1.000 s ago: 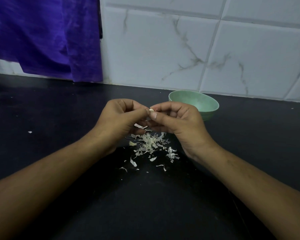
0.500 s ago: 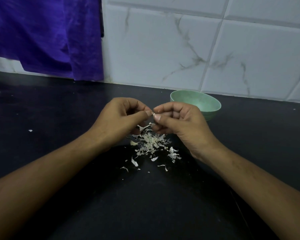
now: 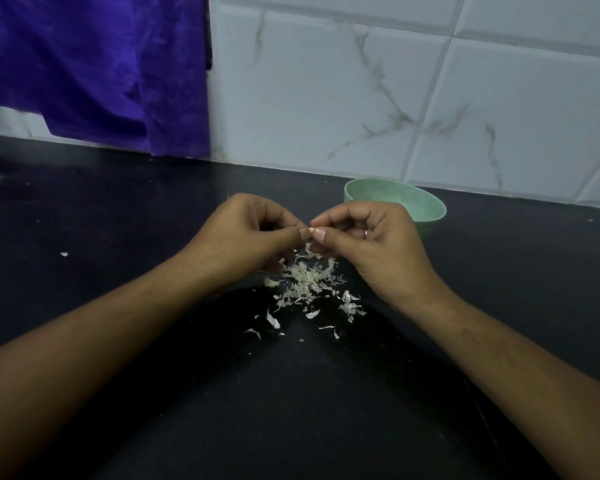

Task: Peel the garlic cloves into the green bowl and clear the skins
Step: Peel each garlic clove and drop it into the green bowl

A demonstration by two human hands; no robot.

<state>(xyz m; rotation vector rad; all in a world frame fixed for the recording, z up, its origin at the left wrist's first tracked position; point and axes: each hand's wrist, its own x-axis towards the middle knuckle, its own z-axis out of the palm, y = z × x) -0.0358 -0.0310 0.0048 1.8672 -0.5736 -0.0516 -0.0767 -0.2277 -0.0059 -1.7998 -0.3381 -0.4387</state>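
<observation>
My left hand (image 3: 243, 237) and my right hand (image 3: 371, 247) meet fingertip to fingertip over the black counter. Between the thumbs and forefingers they pinch a small garlic clove (image 3: 310, 230), of which only a pale tip shows. A strip of skin (image 3: 308, 247) hangs down from it. Below the hands lies a pile of pale garlic skins (image 3: 309, 282) with scattered flakes toward me. The green bowl (image 3: 426, 206) stands just behind my right hand; its inside is hidden from here.
A white marbled tile wall (image 3: 361, 91) runs along the back of the black counter (image 3: 291, 410). A purple cloth (image 3: 94, 71) hangs at the back left. A stray skin flake (image 3: 64, 254) lies far left on the counter.
The hands have stayed together on the clove and sunk slightly toward the pile. The loose strip of skin now hangs below the fingertips.
</observation>
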